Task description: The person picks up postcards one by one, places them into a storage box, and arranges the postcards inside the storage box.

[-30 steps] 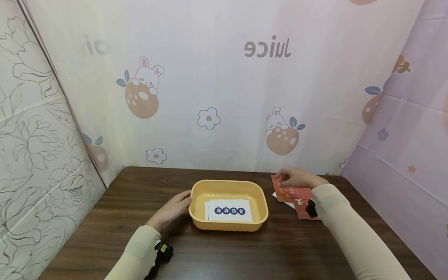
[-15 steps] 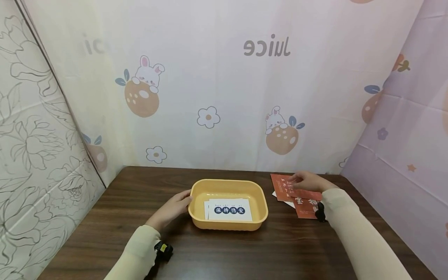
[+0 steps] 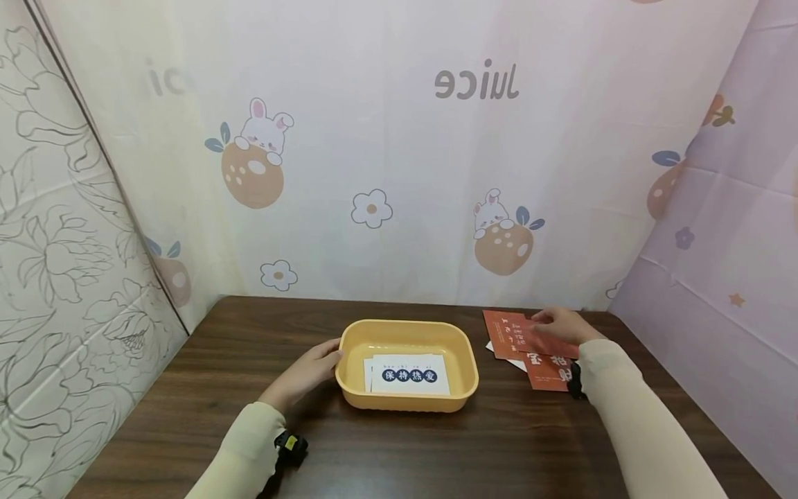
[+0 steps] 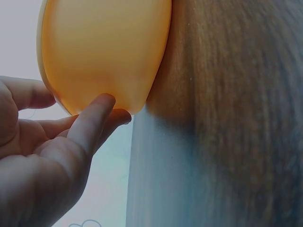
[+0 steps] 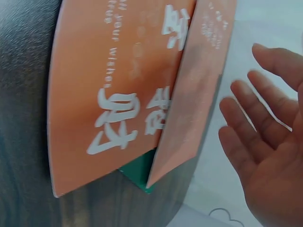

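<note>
A yellow plastic basin (image 3: 405, 333) stands mid-table with white cards (image 3: 414, 382) inside, the top one bearing blue-circled characters. At its left end my left hand (image 3: 308, 371) holds it, thumb at the rim and fingers against the outer wall (image 4: 109, 56). To the right lie overlapping red cards (image 3: 542, 380) with white lettering; a white card edge (image 3: 516, 364) peeks out below them. My right hand (image 3: 566, 326) hovers over these cards, its fingers (image 5: 239, 113) loosely bent and holding nothing. In the right wrist view, a green corner (image 5: 141, 171) shows beneath the red cards.
The dark wood table (image 3: 399, 461) ends at the back against a printed curtain (image 3: 399, 138). Another curtain (image 3: 717, 263) hangs on the right and a floral-patterned panel (image 3: 62, 242) stands on the left. Black devices are strapped to both wrists.
My right hand has shifted rightward across the red cards, uncovering more of the leftmost one. The left hand and basin have stayed in place.
</note>
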Demonstrator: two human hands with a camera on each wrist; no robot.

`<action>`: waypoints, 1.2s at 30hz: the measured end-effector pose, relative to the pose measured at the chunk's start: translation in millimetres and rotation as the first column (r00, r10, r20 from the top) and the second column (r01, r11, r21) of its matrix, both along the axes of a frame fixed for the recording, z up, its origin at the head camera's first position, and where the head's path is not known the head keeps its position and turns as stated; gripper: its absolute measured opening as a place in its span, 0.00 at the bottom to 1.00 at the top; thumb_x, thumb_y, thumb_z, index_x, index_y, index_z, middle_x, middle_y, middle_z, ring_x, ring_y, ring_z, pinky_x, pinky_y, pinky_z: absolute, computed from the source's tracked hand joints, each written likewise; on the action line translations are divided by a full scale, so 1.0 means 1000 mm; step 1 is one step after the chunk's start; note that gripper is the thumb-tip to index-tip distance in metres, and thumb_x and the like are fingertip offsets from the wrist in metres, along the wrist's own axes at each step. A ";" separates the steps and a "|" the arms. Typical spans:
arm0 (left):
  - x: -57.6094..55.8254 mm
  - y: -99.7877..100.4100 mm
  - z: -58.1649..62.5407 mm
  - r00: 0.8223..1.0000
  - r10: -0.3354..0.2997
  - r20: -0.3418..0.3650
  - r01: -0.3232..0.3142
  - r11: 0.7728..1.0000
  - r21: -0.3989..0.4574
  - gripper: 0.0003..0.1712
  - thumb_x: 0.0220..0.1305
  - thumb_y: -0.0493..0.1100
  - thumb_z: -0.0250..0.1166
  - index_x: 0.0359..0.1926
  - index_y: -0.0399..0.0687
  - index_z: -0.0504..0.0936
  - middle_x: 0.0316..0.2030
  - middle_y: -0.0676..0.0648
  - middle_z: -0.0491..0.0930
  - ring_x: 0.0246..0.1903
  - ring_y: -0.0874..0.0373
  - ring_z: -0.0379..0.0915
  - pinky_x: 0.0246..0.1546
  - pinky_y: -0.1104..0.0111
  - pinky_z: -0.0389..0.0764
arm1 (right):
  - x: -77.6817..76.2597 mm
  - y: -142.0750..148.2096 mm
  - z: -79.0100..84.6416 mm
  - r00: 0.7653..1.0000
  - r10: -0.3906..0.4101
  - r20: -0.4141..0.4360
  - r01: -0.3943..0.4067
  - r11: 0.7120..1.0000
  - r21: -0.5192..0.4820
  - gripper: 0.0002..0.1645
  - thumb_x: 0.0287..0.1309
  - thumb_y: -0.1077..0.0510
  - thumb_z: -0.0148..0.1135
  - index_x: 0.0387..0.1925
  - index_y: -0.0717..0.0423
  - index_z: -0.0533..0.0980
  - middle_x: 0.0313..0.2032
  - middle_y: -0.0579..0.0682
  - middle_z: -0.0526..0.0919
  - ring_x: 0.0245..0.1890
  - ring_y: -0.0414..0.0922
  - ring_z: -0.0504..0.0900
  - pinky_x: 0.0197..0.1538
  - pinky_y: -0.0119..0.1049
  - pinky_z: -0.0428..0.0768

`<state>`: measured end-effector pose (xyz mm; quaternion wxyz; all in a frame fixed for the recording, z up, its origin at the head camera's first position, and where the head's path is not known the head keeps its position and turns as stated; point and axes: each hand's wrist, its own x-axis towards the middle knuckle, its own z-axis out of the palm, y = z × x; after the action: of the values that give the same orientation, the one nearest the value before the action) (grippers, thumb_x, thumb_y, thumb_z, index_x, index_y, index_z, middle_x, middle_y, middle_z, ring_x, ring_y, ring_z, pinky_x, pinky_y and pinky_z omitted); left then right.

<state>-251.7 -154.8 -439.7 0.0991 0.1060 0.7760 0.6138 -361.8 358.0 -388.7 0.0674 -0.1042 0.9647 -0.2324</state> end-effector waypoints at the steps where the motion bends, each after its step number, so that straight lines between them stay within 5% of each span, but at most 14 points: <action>1: 0.000 0.000 0.000 1.000 0.001 0.001 -0.001 1.000 -0.004 0.29 0.80 0.43 0.47 0.74 0.33 0.58 0.70 0.33 0.63 0.66 0.42 0.66 0.61 0.53 0.74 | -0.001 0.002 -0.002 1.000 -0.020 0.006 0.020 1.000 -0.001 0.28 0.69 0.52 0.60 0.57 0.74 0.74 0.55 0.73 0.76 0.56 0.70 0.73 0.55 0.65 0.74; 13: 0.002 0.002 -0.002 1.000 -0.020 0.003 0.020 1.000 0.024 0.29 0.81 0.41 0.45 0.74 0.29 0.56 0.69 0.30 0.63 0.66 0.40 0.65 0.61 0.54 0.75 | -0.003 0.023 -0.021 0.962 -0.269 0.053 0.266 0.962 0.068 0.44 0.62 0.42 0.66 0.58 0.80 0.69 0.54 0.77 0.73 0.53 0.69 0.73 0.54 0.62 0.76; 18: 0.002 0.002 -0.002 1.000 -0.019 0.001 0.019 0.999 0.027 0.29 0.81 0.41 0.46 0.74 0.29 0.56 0.69 0.30 0.63 0.65 0.40 0.66 0.61 0.53 0.75 | 0.002 0.031 -0.027 0.962 -0.271 0.029 0.263 0.950 0.170 0.50 0.60 0.34 0.64 0.53 0.82 0.72 0.50 0.78 0.75 0.49 0.71 0.74 0.49 0.62 0.78; 27: 0.004 0.003 0.000 1.000 -0.014 0.009 0.014 1.000 0.024 0.30 0.80 0.41 0.46 0.74 0.29 0.55 0.70 0.30 0.61 0.66 0.40 0.65 0.61 0.53 0.74 | 0.003 0.030 -0.032 0.934 -0.339 0.116 0.306 0.924 0.230 0.68 0.55 0.23 0.58 0.61 0.86 0.61 0.55 0.84 0.66 0.52 0.78 0.67 0.52 0.67 0.74; 36: 0.004 0.000 0.000 0.999 -0.033 -0.002 0.033 0.999 0.025 0.30 0.81 0.41 0.45 0.75 0.29 0.54 0.70 0.29 0.60 0.66 0.39 0.65 0.62 0.52 0.73 | 0.003 0.023 -0.036 0.928 -0.367 0.057 0.343 0.905 0.252 0.64 0.55 0.27 0.63 0.62 0.85 0.61 0.53 0.86 0.64 0.52 0.78 0.66 0.49 0.68 0.75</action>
<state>-247.4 -154.4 -439.2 0.1072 0.1204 0.7666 0.6216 -358.8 381.4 -424.5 0.0856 0.0942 0.9835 -0.1285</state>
